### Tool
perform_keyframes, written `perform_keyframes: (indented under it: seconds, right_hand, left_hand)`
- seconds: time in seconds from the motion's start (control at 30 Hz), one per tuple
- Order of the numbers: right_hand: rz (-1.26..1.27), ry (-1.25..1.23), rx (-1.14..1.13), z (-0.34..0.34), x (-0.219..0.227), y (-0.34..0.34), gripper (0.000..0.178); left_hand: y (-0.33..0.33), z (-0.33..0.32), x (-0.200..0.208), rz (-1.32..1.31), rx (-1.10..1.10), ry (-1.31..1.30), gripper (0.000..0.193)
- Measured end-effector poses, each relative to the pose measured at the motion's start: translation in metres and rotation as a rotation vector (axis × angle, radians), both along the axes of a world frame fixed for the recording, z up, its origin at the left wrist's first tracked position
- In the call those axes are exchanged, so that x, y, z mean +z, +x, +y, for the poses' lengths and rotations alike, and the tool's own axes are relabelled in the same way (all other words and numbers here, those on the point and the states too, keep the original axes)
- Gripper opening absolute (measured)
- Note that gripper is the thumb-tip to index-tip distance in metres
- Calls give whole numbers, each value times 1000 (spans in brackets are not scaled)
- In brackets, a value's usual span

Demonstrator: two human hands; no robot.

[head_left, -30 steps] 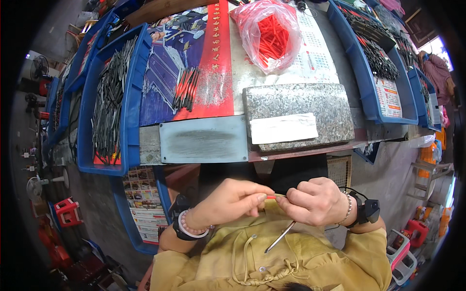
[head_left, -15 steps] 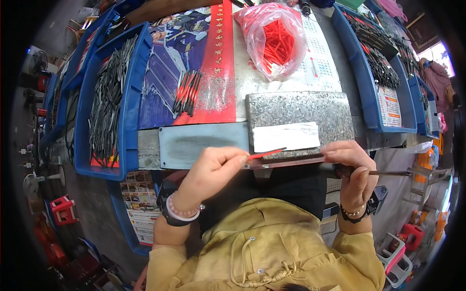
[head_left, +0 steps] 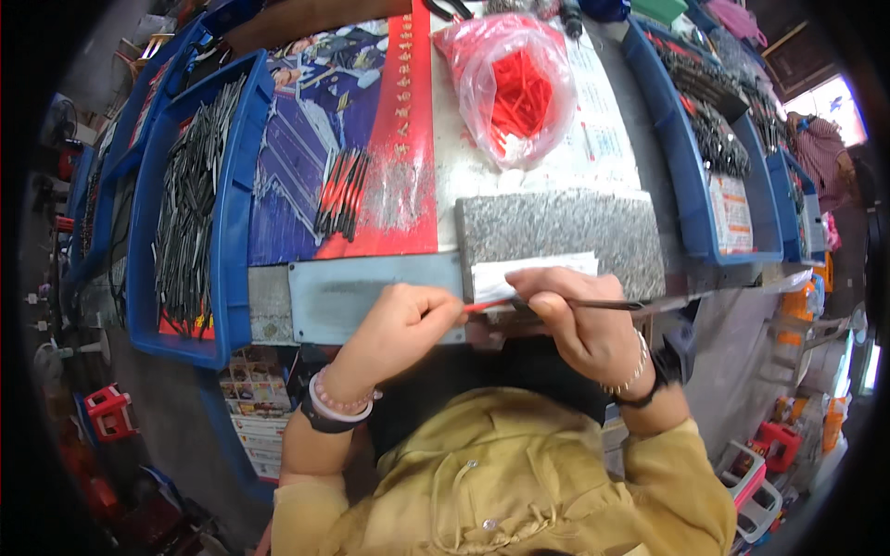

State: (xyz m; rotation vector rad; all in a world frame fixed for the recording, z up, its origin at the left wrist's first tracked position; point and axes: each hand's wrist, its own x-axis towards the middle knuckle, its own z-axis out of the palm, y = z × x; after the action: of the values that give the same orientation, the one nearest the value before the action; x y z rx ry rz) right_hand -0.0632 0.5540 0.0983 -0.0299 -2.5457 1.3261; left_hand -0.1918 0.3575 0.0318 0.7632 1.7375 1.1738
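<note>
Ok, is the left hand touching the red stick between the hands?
Touching. The head view shows the left hand pinching the red stick at its left end, with no gap.

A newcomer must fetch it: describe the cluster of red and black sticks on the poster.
On the workbench's left is a large blue tray heaped with dark sticks. Right of it lies a purple and red poster, the cluster sitting where those colours meet. Bright red sections set it apart from the tray's heap.
</note>
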Motion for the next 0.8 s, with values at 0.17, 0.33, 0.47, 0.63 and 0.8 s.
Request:
perform_keyframes:
  seconds: [0.17, 0.33, 0.47, 0.63, 0.8]
  right_hand:
    - [164, -165, -19, -2, -12, 8, 27]
    - [-41, -182, -137, 4, -38, 20, 24]
    - [60, -458, -329, 9, -39, 57, 39]
    - [235, -389, -361, 13, -34, 83, 54]
    - [335, -343, -367, 9, -28, 78, 57]
  left_hand:
    - [1, -2, -2, 50, 0, 46, 26]
    - [-1, -3, 4, 12, -40, -28, 27]
    - [3, -10, 16, -31, 62, -4, 26]
    - [27, -12, 31, 170, 258, 106, 20]
    - [47, 32, 13, 978, 234, 301, 9]
